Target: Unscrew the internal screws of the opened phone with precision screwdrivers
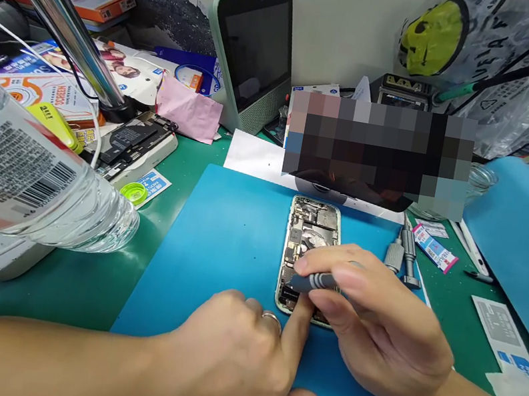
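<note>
An opened smartphone point(295, 235) lies on the blue mat point(196, 241), its inner boards and battery area showing. My right hand point(391, 320) is closed around a grey screwdriver point(314, 282) with light rings, held slanted over the phone's lower half; its tip is hard to make out. From the near side, my left hand point(240, 343) reaches in with the index finger stretched onto the phone's lower end. That hand's thumb is apart, its other fingers are curled, and it holds nothing I can see. My right hand covers part of the phone.
Two more screwdrivers point(407, 249) are right of the phone. A clear plastic bottle point(44, 181) looms close at left. Another opened phone point(126, 141) sits by the lamp pole point(75, 38). A smart display point(254, 47) stands behind; a pixelated patch hides the back middle.
</note>
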Available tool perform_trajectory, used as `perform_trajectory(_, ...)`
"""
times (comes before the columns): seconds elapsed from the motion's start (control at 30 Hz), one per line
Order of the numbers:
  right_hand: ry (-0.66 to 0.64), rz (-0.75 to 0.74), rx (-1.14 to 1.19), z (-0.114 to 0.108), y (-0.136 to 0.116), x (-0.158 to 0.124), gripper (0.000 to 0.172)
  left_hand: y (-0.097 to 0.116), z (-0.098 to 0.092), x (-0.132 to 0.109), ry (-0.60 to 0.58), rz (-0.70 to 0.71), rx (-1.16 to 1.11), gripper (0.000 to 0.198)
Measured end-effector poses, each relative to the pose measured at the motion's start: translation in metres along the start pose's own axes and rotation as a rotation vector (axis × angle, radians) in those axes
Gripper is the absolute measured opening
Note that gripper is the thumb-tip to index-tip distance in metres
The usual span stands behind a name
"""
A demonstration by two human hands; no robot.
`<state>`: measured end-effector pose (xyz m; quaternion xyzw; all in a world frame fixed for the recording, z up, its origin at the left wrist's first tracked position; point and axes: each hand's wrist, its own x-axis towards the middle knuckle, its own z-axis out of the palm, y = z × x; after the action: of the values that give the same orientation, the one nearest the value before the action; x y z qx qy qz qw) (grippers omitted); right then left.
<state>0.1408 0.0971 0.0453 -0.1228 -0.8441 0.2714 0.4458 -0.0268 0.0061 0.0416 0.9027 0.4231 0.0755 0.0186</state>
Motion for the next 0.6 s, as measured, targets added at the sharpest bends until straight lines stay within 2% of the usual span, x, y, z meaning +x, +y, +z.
perform_trajectory(0.1,0.15,0.044,0.032,-0.0005,-0.0006,-0.0013,0.063,-0.0008,-0.0003,0.0008,0.014,0.015,0.021,0.052)
perform_trajectory(0.17,0.203,0.079,0.065,-0.0017,-0.0007,-0.0018,0.064,-0.0013,0.0,0.0007,0.026,0.012,0.017,0.058)
perform_trajectory(0.33,0.054,0.076,0.053,-0.0063,-0.0003,-0.0024,0.072,-0.0021,0.0019,0.0007,0.057,0.036,0.01,0.064)
perform_trajectory(0.5,0.034,0.085,0.0,-0.0082,-0.0007,-0.0037,0.066,-0.0015,0.0049,0.0013,0.078,0.025,0.016,0.065)
perform_trajectory(0.6,0.02,0.088,0.001,-0.0089,-0.0013,-0.0039,0.069,-0.001,0.0052,0.0014,0.066,0.014,0.006,0.066)
